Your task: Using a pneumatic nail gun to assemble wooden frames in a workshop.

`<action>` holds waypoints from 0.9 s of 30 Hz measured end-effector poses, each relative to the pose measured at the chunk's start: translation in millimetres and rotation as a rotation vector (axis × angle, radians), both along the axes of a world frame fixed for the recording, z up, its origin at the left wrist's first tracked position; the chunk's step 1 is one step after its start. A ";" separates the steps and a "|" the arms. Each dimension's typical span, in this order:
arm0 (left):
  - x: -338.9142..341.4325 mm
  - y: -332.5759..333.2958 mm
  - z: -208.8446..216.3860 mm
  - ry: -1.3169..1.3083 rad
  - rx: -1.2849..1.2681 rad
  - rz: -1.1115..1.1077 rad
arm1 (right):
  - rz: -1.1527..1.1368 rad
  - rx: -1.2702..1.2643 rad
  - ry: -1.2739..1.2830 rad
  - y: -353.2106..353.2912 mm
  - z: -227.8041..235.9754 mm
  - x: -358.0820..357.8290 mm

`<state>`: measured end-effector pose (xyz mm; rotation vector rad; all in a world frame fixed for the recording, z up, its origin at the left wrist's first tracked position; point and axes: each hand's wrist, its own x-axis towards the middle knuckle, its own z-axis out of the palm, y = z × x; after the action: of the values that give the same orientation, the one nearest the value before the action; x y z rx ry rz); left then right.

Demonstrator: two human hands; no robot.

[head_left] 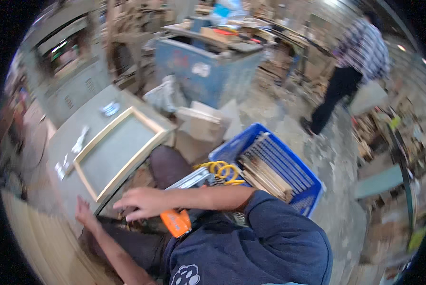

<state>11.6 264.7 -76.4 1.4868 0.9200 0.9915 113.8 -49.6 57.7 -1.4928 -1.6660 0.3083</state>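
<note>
A rectangular frame of pale wood strips (119, 167) lies on the grey worktable (63, 142) in front of me. My left hand (84, 212) is at the table's near edge, close to the frame's near corner. Blur hides whether its fingers hold anything. Over my lap, my right hand (144, 202) reaches toward the left with its fingers stretched out and apart, nothing visible in them. Beneath my right forearm rests an orange and silver nail gun (176, 222), partly covered by the arm. A yellow coiled air hose (222, 172) is beside it.
At my right stands a blue plastic crate (294, 173) with wood strips (265, 178) inside. Small white items (81, 138) lie on the table beyond the frame. Farther off are a cardboard box (199, 124), a blue metal bench (187, 66) and a standing person (351, 66).
</note>
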 end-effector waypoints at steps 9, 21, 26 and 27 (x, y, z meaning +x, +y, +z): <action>-20.1 -26.9 23.3 0.122 0.227 0.026 | -0.148 -0.327 0.082 130.3 -20.2 38.8; -15.0 -49.4 28.0 0.372 0.145 -0.202 | -0.177 -0.609 0.117 209.6 -71.4 58.4; -11.3 -52.8 20.5 0.404 0.195 -0.126 | -0.159 -0.681 0.155 215.2 -77.2 52.9; -10.2 -54.4 19.3 0.403 0.189 -0.121 | -0.144 -0.676 0.154 216.4 -77.9 53.2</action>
<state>1.4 210.3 -57.1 1.9241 1.0233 0.7169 167.0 166.8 -20.2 -2.0016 -1.3806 0.9513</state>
